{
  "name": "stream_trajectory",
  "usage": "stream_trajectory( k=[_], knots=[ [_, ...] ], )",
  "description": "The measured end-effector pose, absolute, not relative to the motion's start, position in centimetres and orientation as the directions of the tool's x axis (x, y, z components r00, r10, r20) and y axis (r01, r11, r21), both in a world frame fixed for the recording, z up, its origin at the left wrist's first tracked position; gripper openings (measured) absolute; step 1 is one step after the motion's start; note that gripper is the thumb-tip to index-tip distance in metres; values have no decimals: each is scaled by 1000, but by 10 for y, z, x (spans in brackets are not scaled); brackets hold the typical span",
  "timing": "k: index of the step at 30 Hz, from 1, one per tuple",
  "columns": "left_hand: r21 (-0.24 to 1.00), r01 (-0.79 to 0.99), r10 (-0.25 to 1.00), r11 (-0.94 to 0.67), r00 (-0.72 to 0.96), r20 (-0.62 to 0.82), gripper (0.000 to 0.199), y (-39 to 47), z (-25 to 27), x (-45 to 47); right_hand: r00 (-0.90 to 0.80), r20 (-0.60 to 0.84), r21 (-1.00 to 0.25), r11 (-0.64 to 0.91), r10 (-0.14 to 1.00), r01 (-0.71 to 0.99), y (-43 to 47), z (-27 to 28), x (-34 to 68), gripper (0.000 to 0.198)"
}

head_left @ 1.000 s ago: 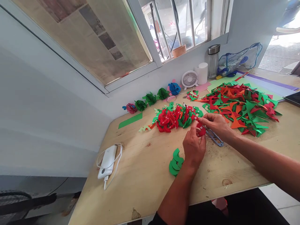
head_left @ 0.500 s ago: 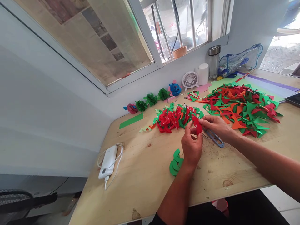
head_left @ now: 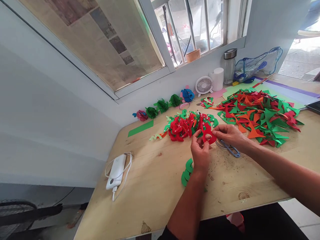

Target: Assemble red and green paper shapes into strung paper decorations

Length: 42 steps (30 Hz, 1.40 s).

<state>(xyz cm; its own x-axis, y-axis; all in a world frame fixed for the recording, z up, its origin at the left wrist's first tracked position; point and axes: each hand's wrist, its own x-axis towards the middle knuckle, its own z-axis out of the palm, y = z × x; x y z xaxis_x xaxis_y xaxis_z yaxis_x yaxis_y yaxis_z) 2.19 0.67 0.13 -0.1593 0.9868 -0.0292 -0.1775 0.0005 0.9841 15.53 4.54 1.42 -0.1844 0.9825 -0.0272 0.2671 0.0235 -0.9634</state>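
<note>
Both hands hold a red paper cutout (head_left: 207,133) with a ring-like curl in it, above the table. My left hand (head_left: 200,151) pinches its lower left side. Thumb and fingers of my right hand (head_left: 228,134) grip its right edge. Under the right hand lies a blue-grey cutter or scissor-like tool (head_left: 232,150), partly hidden. Just beyond the hands sits a pile of red and green curved paper cutouts (head_left: 181,128), some with small white squares. Green curved paper pieces (head_left: 187,173) lie beside my left forearm, which covers part of them.
A heap of paper scraps (head_left: 262,116) spreads at the right. Along the wall stand green paper balls (head_left: 162,105), a blue one (head_left: 187,95), a small fan (head_left: 204,85), a white cylinder (head_left: 218,79) and a glass bottle (head_left: 229,68). A power bank (head_left: 117,170) with cable lies left.
The red cutout has turned and opened out, so its ring shape now shows. My left hand has shifted slightly left. The right hand stays near the same spot.
</note>
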Motion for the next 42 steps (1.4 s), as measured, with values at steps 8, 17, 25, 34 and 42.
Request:
stream_trajectory(
  k=[8, 17, 25, 34, 42],
  knots=[
    [937, -325, 972, 129, -147, -184, 40, 10, -2, 21, -259, 19, -962, 88, 966, 260, 48, 9, 156, 31],
    [938, -285, 974, 198, -46, -220, 28, 12, 0, 20, -206, 18, -936, 89, 978, 341, 49, 14, 161, 33],
    [944, -271, 965, 191, -123, -231, 23, 11, 0, 21, -115, 12, -427, 110, 993, 898, 60, 20, 182, 26],
    [970, -189, 973, 156, -137, -183, 19, 12, -6, 23, -215, -149, -107, 200, 965, 974, 52, 19, 177, 40],
    [968, -193, 974, 161, -129, -188, 19, 11, -8, 24, -289, -147, -90, 279, 946, 956, 50, 15, 175, 43]
  ],
)
